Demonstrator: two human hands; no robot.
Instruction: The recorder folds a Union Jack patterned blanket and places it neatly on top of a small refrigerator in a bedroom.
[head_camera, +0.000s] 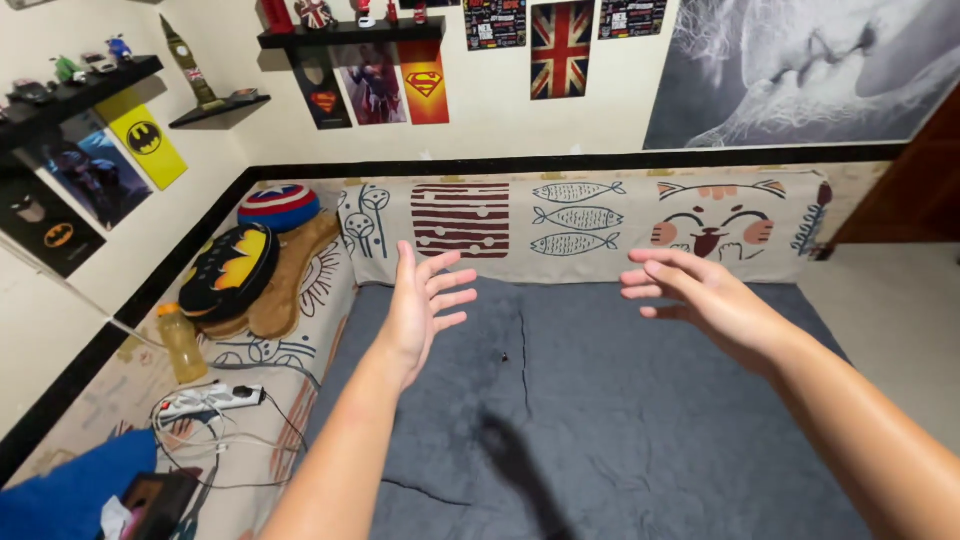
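Observation:
My left hand (422, 305) is raised over a dark grey bed sheet (600, 420), fingers spread, holding nothing. My right hand (700, 295) hovers at the same height to the right, fingers extended toward the left, also holding nothing. Both hands are above the sheet and apart from each other. A small dark speck (504, 357) lies on the sheet between and below them. A patterned cloth (570, 225) with stripes, fish and a cat face hangs along the wall behind the hands.
At the left lie a round black-and-yellow cushion (228, 270), a round red-white-blue cushion (279, 207), an orange bottle (181, 343), a white power strip (212, 400) with tangled cables, and blue fabric (70, 490). Shelves and posters cover the walls.

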